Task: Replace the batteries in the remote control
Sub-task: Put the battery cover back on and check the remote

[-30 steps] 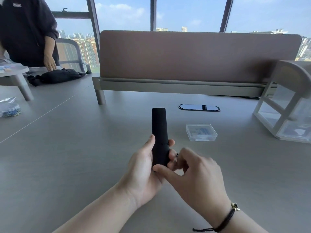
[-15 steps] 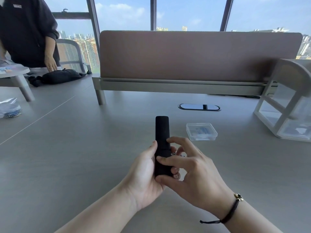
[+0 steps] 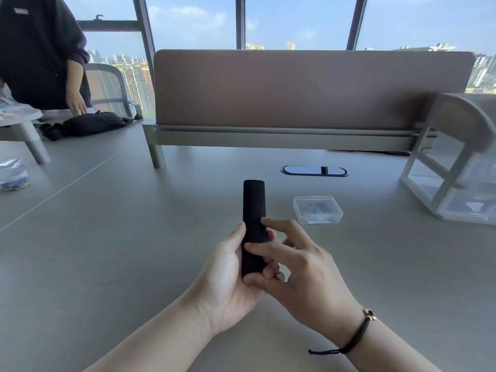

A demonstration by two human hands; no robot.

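Observation:
A slim black remote control (image 3: 253,205) points away from me above the grey desk (image 3: 107,251). My left hand (image 3: 228,277) wraps its lower half from the left and below. My right hand (image 3: 298,272) rests on the same lower half, with the thumb under the near end and two fingers laid across its top face. The remote's near end is hidden by my fingers. A small clear plastic box (image 3: 318,209) with blue-and-white contents lies shut on the desk, just right of the remote's far end.
A brown divider panel (image 3: 308,87) crosses the desk's far side, with a cable port (image 3: 314,171) in front. A white shelf rack (image 3: 456,162) stands at right. At left are a plastic bag (image 3: 12,175), a black pouch (image 3: 91,123) and another person (image 3: 40,55).
My right hand has climbed from the remote's near end onto its top face, fingers now spread across it. The remote has come lower and closer to me.

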